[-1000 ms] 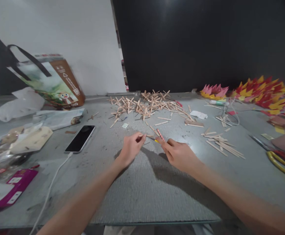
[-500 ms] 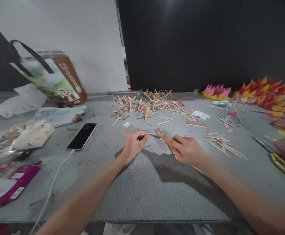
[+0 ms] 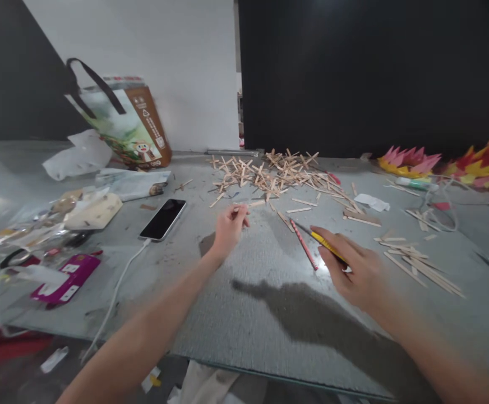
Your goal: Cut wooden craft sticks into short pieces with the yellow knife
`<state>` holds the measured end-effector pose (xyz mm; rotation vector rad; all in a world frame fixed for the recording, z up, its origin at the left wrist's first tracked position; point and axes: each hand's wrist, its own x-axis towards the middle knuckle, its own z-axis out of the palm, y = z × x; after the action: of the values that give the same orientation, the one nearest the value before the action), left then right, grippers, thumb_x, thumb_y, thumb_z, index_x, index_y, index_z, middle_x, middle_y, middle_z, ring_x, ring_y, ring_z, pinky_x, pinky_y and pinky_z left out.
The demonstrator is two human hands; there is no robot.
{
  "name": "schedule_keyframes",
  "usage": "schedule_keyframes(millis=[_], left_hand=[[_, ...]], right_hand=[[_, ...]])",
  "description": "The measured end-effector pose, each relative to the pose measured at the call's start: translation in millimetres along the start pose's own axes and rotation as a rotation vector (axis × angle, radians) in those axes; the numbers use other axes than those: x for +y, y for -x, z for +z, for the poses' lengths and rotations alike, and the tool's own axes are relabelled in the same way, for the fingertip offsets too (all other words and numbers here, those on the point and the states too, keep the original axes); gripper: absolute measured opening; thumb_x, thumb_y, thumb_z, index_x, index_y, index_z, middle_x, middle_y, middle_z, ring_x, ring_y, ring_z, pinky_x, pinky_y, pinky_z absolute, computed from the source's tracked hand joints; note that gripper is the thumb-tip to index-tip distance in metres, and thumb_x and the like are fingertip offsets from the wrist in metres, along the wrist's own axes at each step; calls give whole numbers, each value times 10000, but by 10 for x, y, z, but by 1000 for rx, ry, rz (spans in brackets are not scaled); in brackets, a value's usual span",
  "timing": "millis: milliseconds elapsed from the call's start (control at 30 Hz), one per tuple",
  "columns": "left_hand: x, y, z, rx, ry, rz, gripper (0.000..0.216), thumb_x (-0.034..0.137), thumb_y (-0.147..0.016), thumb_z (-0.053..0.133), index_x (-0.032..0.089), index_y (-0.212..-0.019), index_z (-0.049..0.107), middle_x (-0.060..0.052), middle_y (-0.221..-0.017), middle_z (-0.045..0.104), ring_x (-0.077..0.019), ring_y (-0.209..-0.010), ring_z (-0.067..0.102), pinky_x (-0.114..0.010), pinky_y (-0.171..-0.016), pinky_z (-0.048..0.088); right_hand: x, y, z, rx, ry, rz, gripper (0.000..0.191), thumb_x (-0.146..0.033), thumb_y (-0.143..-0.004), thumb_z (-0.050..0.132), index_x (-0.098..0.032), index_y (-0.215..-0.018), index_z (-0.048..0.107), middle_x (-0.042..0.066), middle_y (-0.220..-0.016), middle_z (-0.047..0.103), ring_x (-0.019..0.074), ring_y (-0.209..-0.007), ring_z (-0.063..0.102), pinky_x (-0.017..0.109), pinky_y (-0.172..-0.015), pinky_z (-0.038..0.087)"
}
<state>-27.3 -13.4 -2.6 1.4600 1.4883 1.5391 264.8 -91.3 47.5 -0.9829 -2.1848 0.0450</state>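
My left hand point(image 3: 229, 226) pinches a short wooden stick point(image 3: 253, 203) near the middle of the grey table point(image 3: 244, 314), just in front of a heap of glued wooden stick crosses point(image 3: 270, 171). My right hand point(image 3: 356, 269) is drawn back to the right and grips a yellow-handled craft knife point(image 3: 326, 244), its tip pointing up-left. A red patterned pencil-like stick point(image 3: 304, 251) lies on the table beside the knife, between the two hands.
A black phone point(image 3: 163, 219) with a white cable lies left of my left hand. Further left are plastic wrappers, a magenta box point(image 3: 65, 278) and a printed carrier bag point(image 3: 124, 126). Loose sticks point(image 3: 416, 264) lie right; paper flowers point(image 3: 408, 160) line the back right.
My hands have separated: the right hand pulled back right and toward me with the knife, while the left stayed holding the stick. The camera has swung left.
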Motion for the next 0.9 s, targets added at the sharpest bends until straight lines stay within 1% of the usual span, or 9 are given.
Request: schedule_keyframes(millis=[67,100,167,233,333,400,533,633,900], left_hand=[[118,114,95,-44,214,-65,379,510,-984,571,189,-802,657,2,-563,613,-126,-538,546,-243,-582,436],[184,182,143,-71,279,-77,371,504,-985,579,186,-815,667,3,-561,618,-120,-535,541,-237,-582,437],[305,315,210,-108,353,-83,351,483,-979,611,178,-829,698,3,-564,624,-109,-542,539,-228,-592,440],[390,419,229,-144,397,-108,351,481,-969,640,171,-834,733,3,-573,625,-101,-547,544,-222,-590,438],[462,515,204,-194,447,-143,353,494,-954,670,170,-861,772,0,-603,638,-98,-558,563,-222,-587,437],[499,554,184,-212,454,-147,363,506,-946,682,169,-858,783,-5,-607,646,-103,-560,567,-229,-586,444],[571,609,163,-258,430,-115,355,490,-961,675,169,-885,804,-7,-587,642,-109,-560,561,-239,-601,460],[598,625,155,-272,442,-93,336,478,-966,676,175,-915,813,-5,-591,643,-108,-560,562,-238,-602,462],[605,635,144,-297,440,-50,345,486,-972,664,178,-884,792,-10,-595,648,-116,-567,563,-246,-605,454]], right_hand=[[0,-5,57,0,-81,109,355,-248,-1076,496,-250,-1425,562,52,-1044,709,149,-711,627,271,-665,480],[4,-2,99,-5,-114,154,342,-268,-1086,475,-249,-1414,571,59,-1070,708,160,-759,643,277,-698,494],[6,17,194,-23,-176,219,349,-298,-1102,430,-250,-1413,580,66,-1069,696,185,-848,657,297,-762,510],[-8,46,284,-43,-222,243,371,-318,-1108,409,-252,-1430,580,63,-1023,672,196,-861,646,312,-773,515],[-50,84,378,-69,-267,236,409,-326,-1102,424,-252,-1485,549,66,-1011,628,188,-817,614,306,-722,515],[-71,97,405,-75,-287,221,431,-315,-1099,433,-262,-1518,520,74,-1049,614,185,-841,609,301,-726,522],[-71,102,402,-78,-307,217,446,-294,-1096,442,-296,-1538,501,72,-1070,605,184,-858,604,296,-721,526],[-58,107,392,-75,-314,221,442,-292,-1095,444,-295,-1531,511,76,-1071,602,186,-855,598,295,-705,527],[-68,92,413,-65,-324,204,433,-286,-1093,441,-271,-1518,519,87,-1110,620,198,-926,620,312,-760,532]])
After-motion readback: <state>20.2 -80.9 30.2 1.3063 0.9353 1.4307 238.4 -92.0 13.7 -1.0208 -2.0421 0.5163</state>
